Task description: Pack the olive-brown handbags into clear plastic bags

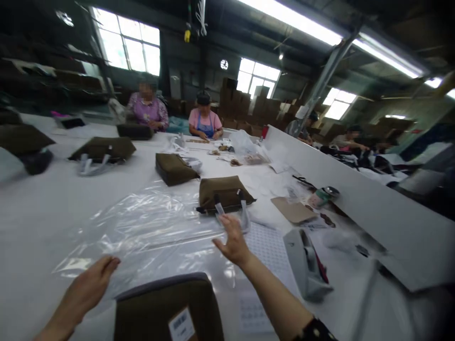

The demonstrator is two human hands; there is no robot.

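Fingers parted and holding nothing, the right hand [234, 244] hangs before a brown bag [223, 192]; the left hand [85, 289] is curled at the clear plastic [142, 227], whether pinching it I can't tell. Nearest the wearer, another bag [159, 308] runs out of view below, its label [182, 326] unreadable. Plastic covers part of the white table [31, 213]. Across sit two people; workers beyond the partition [341, 189] blur under strip lights [298, 21].
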